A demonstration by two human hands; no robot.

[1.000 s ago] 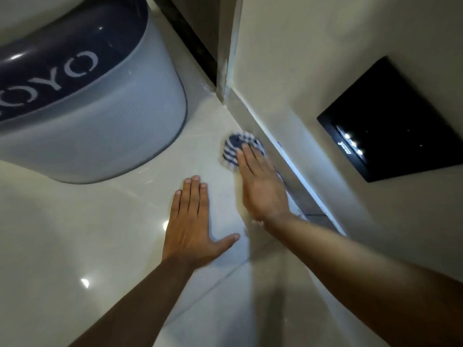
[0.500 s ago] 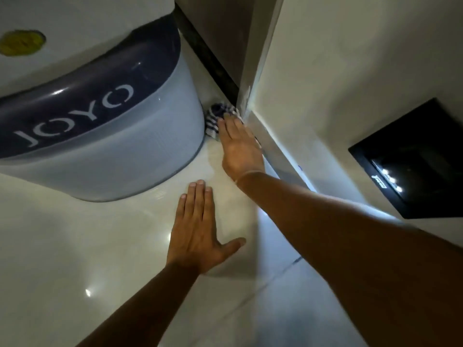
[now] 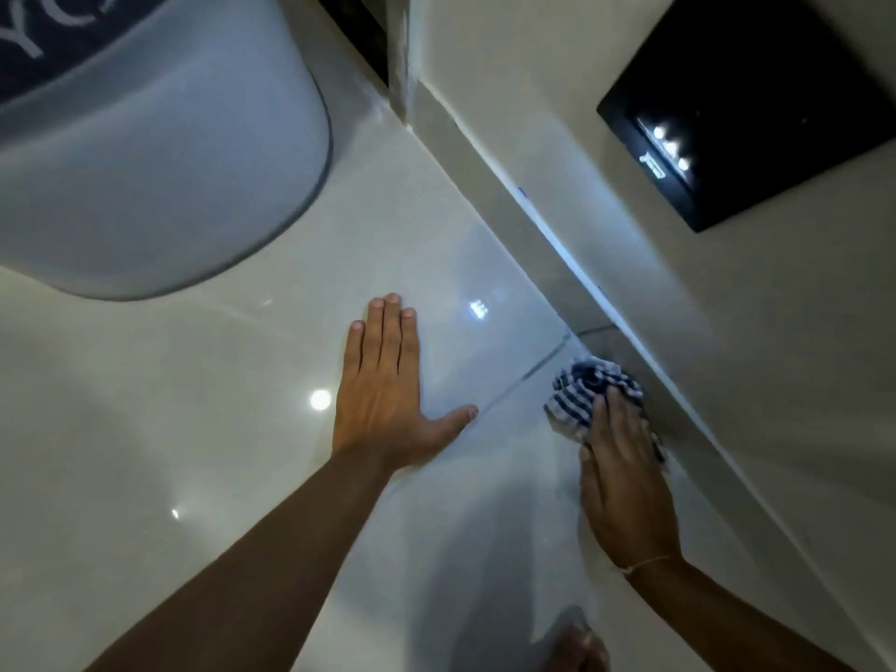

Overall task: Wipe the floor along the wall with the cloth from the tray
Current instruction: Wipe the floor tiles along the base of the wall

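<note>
A blue-and-white striped cloth (image 3: 584,392) lies bunched on the glossy white tile floor (image 3: 485,502), right against the grey skirting (image 3: 548,264) at the foot of the wall. My right hand (image 3: 623,477) presses flat on the cloth's near part, fingers pointing up along the wall; the cloth's far end sticks out past my fingertips. My left hand (image 3: 383,385) rests palm down on the floor to the left, fingers together, thumb spread, holding nothing. No tray is in view.
A large pale blue rounded container (image 3: 160,152) with a dark printed band stands on the floor at upper left. A black panel (image 3: 756,104) with small lit dots is set in the wall at upper right. A dark gap (image 3: 359,31) opens at the corner.
My right hand has dragged the cloth back along the skirting from the far corner toward me. My left hand has stayed flat on the floor.
</note>
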